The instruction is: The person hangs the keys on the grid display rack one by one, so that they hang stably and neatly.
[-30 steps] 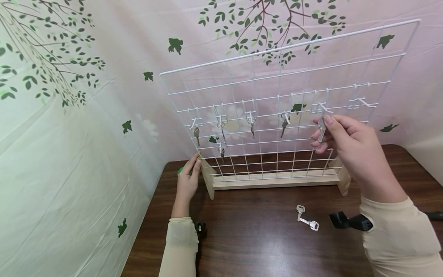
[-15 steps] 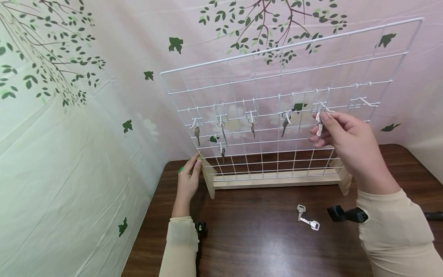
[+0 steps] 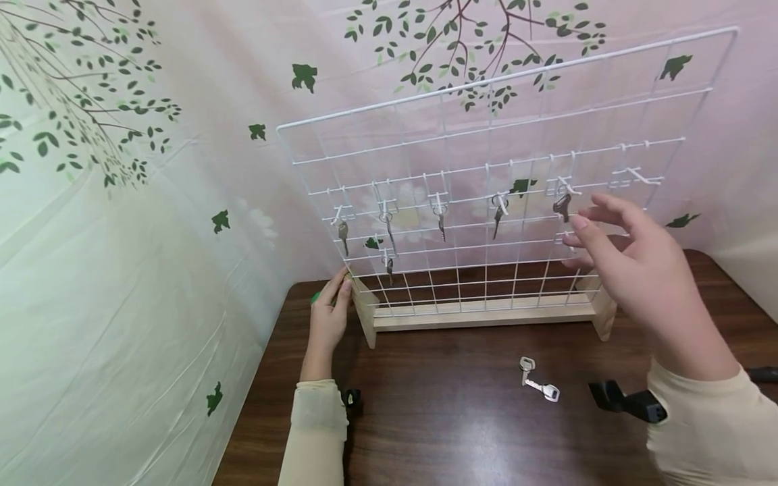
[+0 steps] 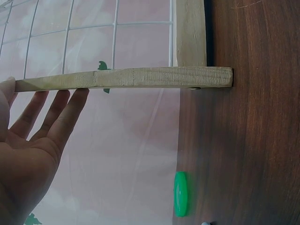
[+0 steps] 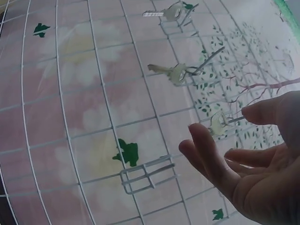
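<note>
We saw a white wire grid panel [image 3: 486,169] standing upright in a pale rough-sawn wooden base [image 3: 480,314] on the dark wood-grain table [image 3: 437,425], w/ metal keys hanging from white wire hooks along its middle row. Our left hand [image 3: 329,317] lay w/ straight fingers against the base's left end; our right hand [image 3: 632,270] hovered w/ fingers spread, holding nothing, just beside the flat silvery key [image 3: 562,206] hanging on its hook [image 3: 568,187]. Two more keys [image 3: 537,381] lay flat on the table, near a black clip [image 3: 626,401].

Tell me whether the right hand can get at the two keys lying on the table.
Probably yes. The right hand is open and holds nothing, and the two keys lie on bare table just below it, nothing between.
</note>
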### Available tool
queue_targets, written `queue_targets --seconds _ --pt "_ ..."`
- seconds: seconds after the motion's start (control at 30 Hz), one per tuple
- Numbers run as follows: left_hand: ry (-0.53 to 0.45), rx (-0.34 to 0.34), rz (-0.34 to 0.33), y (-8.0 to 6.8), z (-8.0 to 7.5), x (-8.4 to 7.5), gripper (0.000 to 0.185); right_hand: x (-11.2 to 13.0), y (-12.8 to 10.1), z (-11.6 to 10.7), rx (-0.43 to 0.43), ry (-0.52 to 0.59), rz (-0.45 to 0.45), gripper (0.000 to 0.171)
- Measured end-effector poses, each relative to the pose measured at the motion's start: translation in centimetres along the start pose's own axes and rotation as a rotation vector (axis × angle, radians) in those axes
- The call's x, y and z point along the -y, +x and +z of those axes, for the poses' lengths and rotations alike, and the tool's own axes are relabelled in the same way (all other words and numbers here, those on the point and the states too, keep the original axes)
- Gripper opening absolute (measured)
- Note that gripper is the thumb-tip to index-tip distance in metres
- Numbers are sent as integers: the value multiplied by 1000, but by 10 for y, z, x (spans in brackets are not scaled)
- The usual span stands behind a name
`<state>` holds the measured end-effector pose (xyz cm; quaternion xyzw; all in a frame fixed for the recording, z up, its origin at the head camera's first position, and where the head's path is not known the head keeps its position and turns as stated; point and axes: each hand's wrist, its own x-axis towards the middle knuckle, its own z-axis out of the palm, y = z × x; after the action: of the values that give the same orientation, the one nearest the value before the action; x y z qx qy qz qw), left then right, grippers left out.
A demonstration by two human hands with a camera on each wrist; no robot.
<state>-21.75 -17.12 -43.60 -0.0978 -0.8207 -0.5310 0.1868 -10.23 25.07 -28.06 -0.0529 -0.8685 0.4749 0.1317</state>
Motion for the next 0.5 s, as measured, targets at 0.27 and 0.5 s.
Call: queue_targets --seconds 0.27,0.5 --pt "15 17 20 3 -3 20 41 -7 -34 32 -217 201 -112 45" --pt "16 43 36 2 -5 18 41 -55 -40 69 -98 162 -1 43"
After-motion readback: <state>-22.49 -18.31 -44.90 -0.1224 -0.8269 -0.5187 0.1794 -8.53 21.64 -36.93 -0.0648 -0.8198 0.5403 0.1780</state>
